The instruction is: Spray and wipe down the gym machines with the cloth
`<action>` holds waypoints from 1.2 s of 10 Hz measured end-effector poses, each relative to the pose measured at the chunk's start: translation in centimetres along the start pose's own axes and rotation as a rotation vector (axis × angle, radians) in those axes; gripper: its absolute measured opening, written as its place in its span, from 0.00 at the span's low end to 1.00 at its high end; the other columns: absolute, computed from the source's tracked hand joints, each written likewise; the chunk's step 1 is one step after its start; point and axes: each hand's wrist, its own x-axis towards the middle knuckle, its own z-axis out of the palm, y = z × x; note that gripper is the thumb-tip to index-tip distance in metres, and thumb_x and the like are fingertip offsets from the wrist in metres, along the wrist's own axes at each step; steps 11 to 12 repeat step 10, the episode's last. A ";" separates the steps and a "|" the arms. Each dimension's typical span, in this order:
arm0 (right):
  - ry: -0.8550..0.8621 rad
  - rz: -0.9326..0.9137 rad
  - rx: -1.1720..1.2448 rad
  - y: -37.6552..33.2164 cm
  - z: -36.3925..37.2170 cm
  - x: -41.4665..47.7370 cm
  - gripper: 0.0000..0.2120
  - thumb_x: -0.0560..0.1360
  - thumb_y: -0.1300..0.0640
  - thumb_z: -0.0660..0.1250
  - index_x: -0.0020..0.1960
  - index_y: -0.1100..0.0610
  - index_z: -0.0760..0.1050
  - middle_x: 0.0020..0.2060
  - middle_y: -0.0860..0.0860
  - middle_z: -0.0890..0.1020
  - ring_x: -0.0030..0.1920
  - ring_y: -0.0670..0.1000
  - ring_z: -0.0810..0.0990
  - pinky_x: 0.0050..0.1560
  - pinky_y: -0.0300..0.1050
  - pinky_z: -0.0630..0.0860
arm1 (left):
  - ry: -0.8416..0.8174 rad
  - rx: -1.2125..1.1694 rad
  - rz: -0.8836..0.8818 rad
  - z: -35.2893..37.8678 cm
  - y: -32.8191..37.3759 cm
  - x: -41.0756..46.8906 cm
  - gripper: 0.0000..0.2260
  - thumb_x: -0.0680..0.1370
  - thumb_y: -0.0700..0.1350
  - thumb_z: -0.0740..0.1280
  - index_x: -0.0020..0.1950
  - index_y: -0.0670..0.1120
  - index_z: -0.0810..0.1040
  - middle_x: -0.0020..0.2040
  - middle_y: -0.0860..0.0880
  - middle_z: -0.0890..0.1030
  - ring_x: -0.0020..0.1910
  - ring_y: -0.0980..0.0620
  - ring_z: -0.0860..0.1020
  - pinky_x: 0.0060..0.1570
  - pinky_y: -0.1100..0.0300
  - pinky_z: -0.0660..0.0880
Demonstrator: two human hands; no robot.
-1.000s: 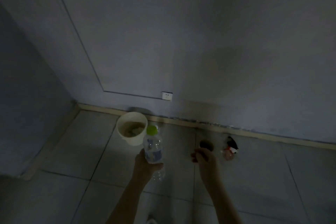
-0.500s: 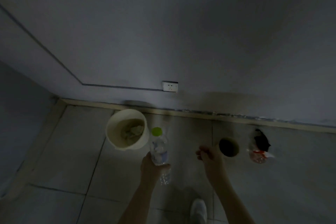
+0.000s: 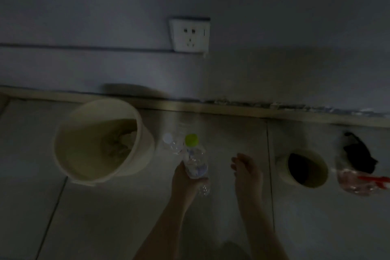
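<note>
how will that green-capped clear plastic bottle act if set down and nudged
The green-capped clear plastic bottle, in the left hand, looks thin-walled: probably light, denting under a tight grip. Tall and narrow, it likely tips, then rolls on the smooth tiled floor.

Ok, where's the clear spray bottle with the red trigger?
Head view, far right: the clear red-trigger spray bottle sits on the floor, right of the small cream tub, a black crumpled thing on its wall side.

Wall socket (image 3: pixel 190 35), cream bucket (image 3: pixel 145 155), small tub (image 3: pixel 282 168)
</note>
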 end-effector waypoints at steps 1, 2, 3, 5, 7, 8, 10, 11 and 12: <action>0.012 0.008 0.015 2.1 1.7 3.0 0.09 0.76 0.66 0.62 0.54 0.60 0.77 0.44 0.54 0.81 0.43 0.51 0.79 0.39 0.37 0.71 | 0.060 0.012 0.058 1.1 -2.4 3.0 0.20 0.60 0.35 0.79 0.44 0.52 0.77 0.39 0.59 0.81 0.37 0.64 0.80 0.36 0.76 0.71; -0.036 0.019 -0.018 4.7 2.8 4.6 0.09 0.76 0.65 0.62 0.55 0.61 0.76 0.43 0.54 0.80 0.41 0.50 0.78 0.39 0.37 0.72 | 0.132 -0.018 0.110 2.3 -4.5 5.4 0.19 0.60 0.33 0.78 0.45 0.51 0.80 0.39 0.55 0.84 0.40 0.60 0.83 0.37 0.69 0.76; -0.058 -0.002 -0.049 5.1 3.7 6.3 0.08 0.76 0.65 0.62 0.53 0.59 0.77 0.40 0.52 0.81 0.40 0.49 0.78 0.38 0.37 0.72 | 0.169 -0.053 0.154 3.2 -5.4 7.0 0.20 0.60 0.33 0.77 0.48 0.47 0.81 0.39 0.56 0.83 0.37 0.66 0.80 0.35 0.72 0.73; -0.052 -0.065 -0.056 5.8 5.6 7.7 0.10 0.74 0.68 0.62 0.53 0.58 0.76 0.36 0.50 0.80 0.38 0.49 0.78 0.43 0.45 0.75 | 0.229 0.027 0.207 4.2 -7.5 10.1 0.24 0.59 0.48 0.75 0.53 0.47 0.79 0.46 0.53 0.83 0.45 0.59 0.81 0.43 0.67 0.73; -0.092 -0.063 -0.043 6.4 6.8 7.8 0.12 0.74 0.67 0.61 0.53 0.54 0.74 0.35 0.49 0.80 0.36 0.49 0.78 0.38 0.40 0.72 | 0.251 0.117 0.219 4.7 -8.7 11.1 0.26 0.61 0.49 0.77 0.57 0.47 0.77 0.49 0.52 0.82 0.48 0.55 0.80 0.41 0.71 0.72; -0.077 -0.076 -0.016 6.6 6.4 8.2 0.11 0.74 0.67 0.62 0.54 0.56 0.74 0.35 0.48 0.80 0.37 0.49 0.79 0.41 0.42 0.74 | 0.257 0.157 0.190 4.8 -9.6 11.4 0.28 0.60 0.52 0.75 0.58 0.48 0.77 0.51 0.51 0.82 0.49 0.54 0.80 0.45 0.58 0.76; -0.025 -0.071 0.009 6.1 4.9 8.2 0.10 0.75 0.67 0.62 0.54 0.58 0.75 0.36 0.50 0.80 0.37 0.48 0.78 0.38 0.38 0.73 | 0.222 0.203 0.131 4.5 -11.6 11.8 0.27 0.59 0.47 0.74 0.58 0.50 0.78 0.53 0.52 0.82 0.53 0.52 0.81 0.49 0.48 0.80; -0.025 -0.071 0.009 6.1 4.9 8.2 0.10 0.75 0.67 0.62 0.54 0.58 0.75 0.36 0.50 0.80 0.37 0.48 0.78 0.38 0.38 0.73 | 0.222 0.203 0.131 4.5 -11.6 11.8 0.27 0.59 0.47 0.74 0.58 0.50 0.78 0.53 0.52 0.82 0.53 0.52 0.81 0.49 0.48 0.80; -0.025 -0.071 0.009 6.1 4.9 8.2 0.10 0.75 0.67 0.62 0.54 0.58 0.75 0.36 0.50 0.80 0.37 0.48 0.78 0.38 0.38 0.73 | 0.222 0.203 0.131 4.5 -11.6 11.8 0.27 0.59 0.47 0.74 0.58 0.50 0.78 0.53 0.52 0.82 0.53 0.52 0.81 0.49 0.48 0.80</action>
